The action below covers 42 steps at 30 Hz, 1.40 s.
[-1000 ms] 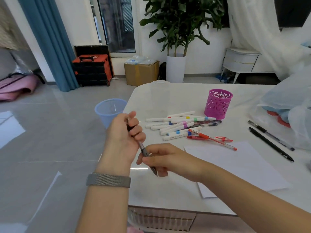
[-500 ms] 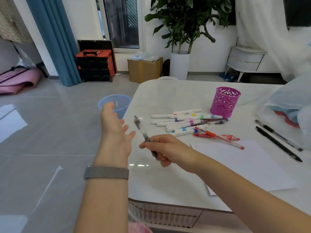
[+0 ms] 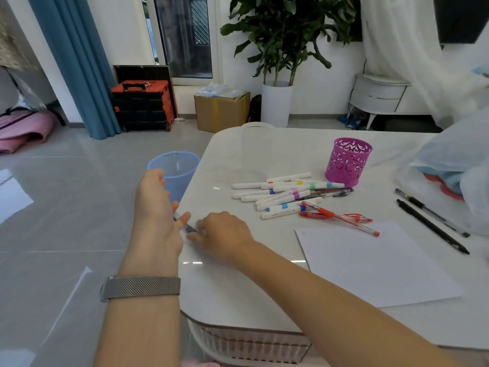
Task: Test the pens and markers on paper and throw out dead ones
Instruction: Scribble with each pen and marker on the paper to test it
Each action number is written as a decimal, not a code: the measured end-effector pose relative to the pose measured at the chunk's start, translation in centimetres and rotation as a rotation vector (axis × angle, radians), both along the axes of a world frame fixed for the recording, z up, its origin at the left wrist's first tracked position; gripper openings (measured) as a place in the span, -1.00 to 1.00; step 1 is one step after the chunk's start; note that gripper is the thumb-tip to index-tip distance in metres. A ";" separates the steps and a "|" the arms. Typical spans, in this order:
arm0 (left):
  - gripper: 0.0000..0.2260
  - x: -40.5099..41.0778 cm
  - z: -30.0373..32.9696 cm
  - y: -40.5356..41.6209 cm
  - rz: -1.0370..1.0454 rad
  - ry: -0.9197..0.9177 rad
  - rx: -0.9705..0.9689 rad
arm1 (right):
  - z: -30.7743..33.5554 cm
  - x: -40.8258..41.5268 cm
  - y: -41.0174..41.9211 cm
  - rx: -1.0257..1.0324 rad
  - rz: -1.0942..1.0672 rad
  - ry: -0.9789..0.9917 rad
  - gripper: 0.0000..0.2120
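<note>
White tabletop (image 3: 238, 287), glossy, and both hands are hovering at its left edge. The right hand (image 3: 225, 231) is curling its fingers round a dark pen (image 3: 186, 225), pinching it low near the table edge, with the pen lying at a slant between the two hands. The left hand (image 3: 156, 207), metal mesh watchband (image 3: 140, 287) on the wrist, is sitting just beside it with fingers straight and a bit spread; one fingertip looks like it's touching the pen, though it's hard to tell for sure. Right behind that hand a pale blue bin (image 3: 180, 168) is standing on the floor next to the table. Further along, a heap of white markers (image 3: 285, 194) and red pens (image 3: 336, 215) is lying near a pink cut-out pen cup (image 3: 348, 161). A paper sheet (image 3: 370, 263) is resting to the right, two black pens (image 3: 431, 221) beyond it.
</note>
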State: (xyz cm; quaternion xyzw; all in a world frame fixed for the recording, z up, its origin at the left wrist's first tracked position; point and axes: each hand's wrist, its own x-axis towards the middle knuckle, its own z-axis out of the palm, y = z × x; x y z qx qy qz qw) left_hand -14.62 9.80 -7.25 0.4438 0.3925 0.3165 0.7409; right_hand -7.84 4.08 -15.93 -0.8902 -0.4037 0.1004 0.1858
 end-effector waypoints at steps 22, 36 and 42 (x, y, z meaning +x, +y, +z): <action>-0.71 0.5 0.0 -0.8 -0.059 0.038 0.017 | 1.5 0.2 -2.0 0.130 0.080 0.012 -0.59; -0.86 3.1 -1.2 -5.1 -0.442 0.280 0.360 | 0.9 10.1 -22.0 -0.267 -0.422 -0.437 -0.77; -0.71 2.8 -3.0 -8.0 -0.617 0.307 0.928 | 3.9 7.6 -22.4 0.076 -0.274 -0.372 -0.82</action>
